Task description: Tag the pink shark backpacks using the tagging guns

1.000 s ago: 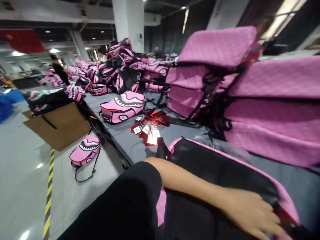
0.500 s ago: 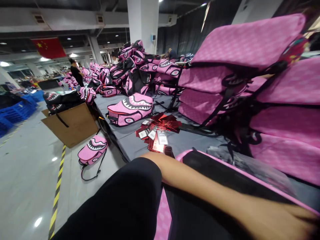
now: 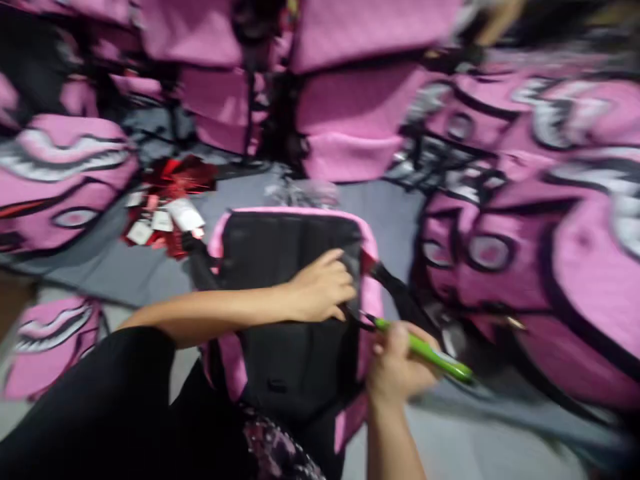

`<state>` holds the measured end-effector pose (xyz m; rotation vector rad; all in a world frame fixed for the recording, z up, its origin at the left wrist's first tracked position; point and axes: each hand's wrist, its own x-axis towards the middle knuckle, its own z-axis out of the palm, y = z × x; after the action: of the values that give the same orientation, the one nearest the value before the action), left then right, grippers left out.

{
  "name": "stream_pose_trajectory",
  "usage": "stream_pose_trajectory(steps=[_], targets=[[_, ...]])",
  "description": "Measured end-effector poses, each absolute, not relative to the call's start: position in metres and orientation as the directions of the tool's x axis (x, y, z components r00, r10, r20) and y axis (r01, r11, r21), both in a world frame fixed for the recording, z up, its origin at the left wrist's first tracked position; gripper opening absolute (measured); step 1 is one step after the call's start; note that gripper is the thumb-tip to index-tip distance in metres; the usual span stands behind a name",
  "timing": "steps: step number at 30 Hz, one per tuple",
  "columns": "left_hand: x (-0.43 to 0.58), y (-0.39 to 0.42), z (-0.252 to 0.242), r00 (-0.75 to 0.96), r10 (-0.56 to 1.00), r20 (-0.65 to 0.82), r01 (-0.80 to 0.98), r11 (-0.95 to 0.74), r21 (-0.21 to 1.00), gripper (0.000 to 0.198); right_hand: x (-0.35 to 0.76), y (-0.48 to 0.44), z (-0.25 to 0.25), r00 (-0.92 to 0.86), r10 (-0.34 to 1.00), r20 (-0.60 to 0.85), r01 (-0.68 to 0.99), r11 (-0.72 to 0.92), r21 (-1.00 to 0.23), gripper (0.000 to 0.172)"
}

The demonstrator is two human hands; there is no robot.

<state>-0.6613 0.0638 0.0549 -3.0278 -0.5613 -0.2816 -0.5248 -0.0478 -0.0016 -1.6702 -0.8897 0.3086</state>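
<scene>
Though blur leaves the tags' [image 3: 165,217] print unreadable, we see our left hand [image 3: 323,288] gripping one black-backed backpack [image 3: 287,360] at its edge, our right hand [image 3: 397,370] clenched around one green-handled tool [image 3: 431,354].

Left hand [image 3: 323,288] on black-pink backpack [image 3: 290,333]; right hand [image 3: 397,367] grips green tool [image 3: 425,348].

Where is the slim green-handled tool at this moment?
Head view, right of centre: the green-handled tool sits in the right hand, its tip beside the left hand on the black pink-edged backpack.

matt cloth backpack [image 3: 290,300], glossy green tool [image 3: 425,350]
</scene>
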Motion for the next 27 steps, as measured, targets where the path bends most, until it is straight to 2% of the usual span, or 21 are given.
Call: stream_pose_trajectory(steps=[2, 6, 13, 22, 27], targets=[[-0.656, 0.068, 0.042, 0.885, 0.33, 0.327, 0.318, -0.944, 0.092, 0.03, -0.512, -0.058, -0.008, 0.769, 0.593, 0.238, 0.368, -0.107, -0.923, 0.043], [-0.66, 0.065, 0.039, 0.857, 0.265, 0.442, 0.241, -0.964, 0.11, 0.018, -0.515, -0.061, -0.001, 0.769, 0.579, 0.271, 0.388, -0.085, -0.918, 0.035], [-0.662, 0.061, 0.033, 0.832, 0.264, 0.488, 0.245, -0.964, 0.103, 0.01, -0.526, -0.052, 0.014, 0.657, 0.649, 0.384, 0.505, -0.001, -0.863, 0.026], [-0.658, 0.063, 0.029, 0.824, 0.249, 0.509, 0.236, -0.967, 0.092, 0.01, -0.52, -0.05, 0.011, 0.579, 0.692, 0.432, 0.635, -0.05, -0.771, 0.026], [-0.658, 0.062, 0.028, 0.828, 0.258, 0.498, 0.241, -0.965, 0.1, 0.01, -0.519, -0.049, 0.01, 0.583, 0.704, 0.405, 0.636, -0.086, -0.767, 0.029]])
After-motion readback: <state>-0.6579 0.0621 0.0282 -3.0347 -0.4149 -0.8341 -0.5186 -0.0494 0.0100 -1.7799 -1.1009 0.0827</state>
